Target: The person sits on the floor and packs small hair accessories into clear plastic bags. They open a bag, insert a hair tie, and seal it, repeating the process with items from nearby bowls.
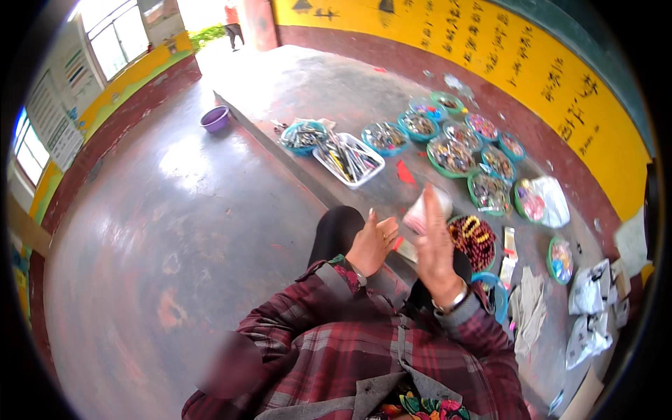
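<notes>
My left hand (371,243) is raised in front of my chest with the thumb up and the fingers curled. A small red piece (397,243) shows at its fingertips. Just to its right, my right hand (435,252) is blurred and has a bracelet at the wrist. It grips a small whitish clear packet (422,212) by its lower end. Both hands hover over the edge of a raised concrete platform (315,91). A round basket of dark red and yellow beads (476,241) lies right behind the right hand.
Several teal and green baskets (451,155) of small colourful items and a white tray (348,159) stand on the platform. Plastic bags (586,287) lie at the right. A purple basin (215,118) sits on the lower floor. A person (233,24) stands far off by the doorway.
</notes>
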Action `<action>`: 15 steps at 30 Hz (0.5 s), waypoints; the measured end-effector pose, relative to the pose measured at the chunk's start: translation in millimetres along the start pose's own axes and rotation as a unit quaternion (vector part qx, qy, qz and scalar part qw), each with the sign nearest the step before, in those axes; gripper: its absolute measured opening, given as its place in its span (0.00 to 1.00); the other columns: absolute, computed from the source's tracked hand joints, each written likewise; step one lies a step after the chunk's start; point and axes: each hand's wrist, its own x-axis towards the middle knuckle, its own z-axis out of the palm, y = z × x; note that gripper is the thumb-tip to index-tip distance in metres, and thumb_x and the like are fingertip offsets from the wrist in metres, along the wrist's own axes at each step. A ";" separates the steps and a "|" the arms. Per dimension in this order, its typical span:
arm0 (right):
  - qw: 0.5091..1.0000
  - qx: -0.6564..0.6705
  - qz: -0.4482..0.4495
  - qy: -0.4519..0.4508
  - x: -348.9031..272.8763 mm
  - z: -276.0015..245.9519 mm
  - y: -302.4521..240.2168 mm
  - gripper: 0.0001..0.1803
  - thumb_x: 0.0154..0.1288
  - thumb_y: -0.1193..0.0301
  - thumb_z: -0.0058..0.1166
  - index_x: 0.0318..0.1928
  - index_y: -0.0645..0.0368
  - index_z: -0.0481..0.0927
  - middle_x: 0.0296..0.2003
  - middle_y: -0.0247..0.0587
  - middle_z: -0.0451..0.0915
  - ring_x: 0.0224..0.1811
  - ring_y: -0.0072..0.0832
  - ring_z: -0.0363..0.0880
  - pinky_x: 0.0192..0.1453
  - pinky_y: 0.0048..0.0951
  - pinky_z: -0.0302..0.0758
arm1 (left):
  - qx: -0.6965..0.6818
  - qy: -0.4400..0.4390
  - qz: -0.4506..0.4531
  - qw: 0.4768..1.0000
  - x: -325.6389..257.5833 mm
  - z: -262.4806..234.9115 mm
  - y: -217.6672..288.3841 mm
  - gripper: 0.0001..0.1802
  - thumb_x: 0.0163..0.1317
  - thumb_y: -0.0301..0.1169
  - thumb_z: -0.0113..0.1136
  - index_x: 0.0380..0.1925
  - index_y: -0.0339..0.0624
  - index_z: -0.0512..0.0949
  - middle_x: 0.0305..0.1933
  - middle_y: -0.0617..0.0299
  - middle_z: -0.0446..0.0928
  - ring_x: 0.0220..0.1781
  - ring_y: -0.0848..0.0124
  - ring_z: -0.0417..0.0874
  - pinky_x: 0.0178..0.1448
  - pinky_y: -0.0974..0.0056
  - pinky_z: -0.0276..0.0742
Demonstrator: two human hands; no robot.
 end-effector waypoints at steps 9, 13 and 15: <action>0.945 -0.310 0.075 -0.068 -97.4 -37.9 147.8 0.17 0.58 0.71 0.52 0.48 0.64 0.75 0.48 0.49 0.75 0.53 0.44 0.71 0.57 0.39 0.68 | -0.053 0.061 0.149 0.986 -24.6 5.8 70.3 0.32 0.67 0.50 0.40 0.54 0.27 0.65 0.60 0.41 0.65 0.65 0.51 0.62 0.70 0.50 0.54; 0.942 -0.311 0.120 0.027 -108.9 -83.5 141.3 0.14 0.58 0.73 0.53 0.45 0.62 0.77 0.44 0.50 0.77 0.48 0.43 0.75 0.53 0.37 0.71 | 0.079 0.192 0.259 0.943 -60.4 -22.8 116.2 0.18 0.67 0.40 0.47 0.43 0.35 0.74 0.48 0.52 0.76 0.57 0.61 0.71 0.65 0.57 0.60; 0.940 -0.320 0.119 0.016 -115.8 -96.0 136.3 0.10 0.57 0.73 0.54 0.40 0.61 0.79 0.40 0.47 0.79 0.44 0.42 0.77 0.49 0.36 0.71 | 0.189 0.249 0.268 0.911 -71.8 -24.3 115.6 0.17 0.67 0.39 0.47 0.42 0.35 0.75 0.46 0.53 0.77 0.56 0.63 0.72 0.65 0.58 0.59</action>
